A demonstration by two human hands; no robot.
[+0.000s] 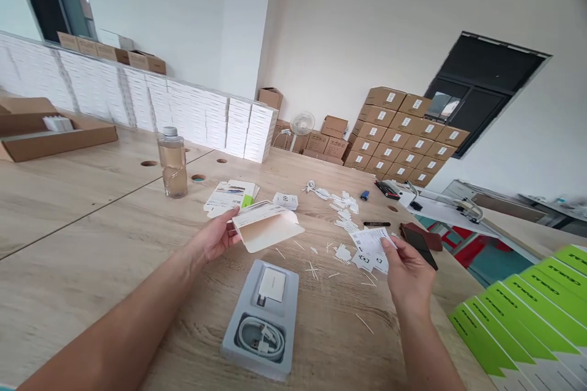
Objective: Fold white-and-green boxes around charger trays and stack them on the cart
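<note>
Nearest us on the wooden tabletop (92,269) lies a grey tray (261,319) with a white charger and coiled cable. Above it, our left hand (215,239) has its fingers pinched on an open white box sleeve (268,227); our right hand (408,275) has its fingers closed on a sheet of labels (372,244). Farther off stands a water bottle (173,162).

Single head view — forward and down, close over the table (92,244).
</note>
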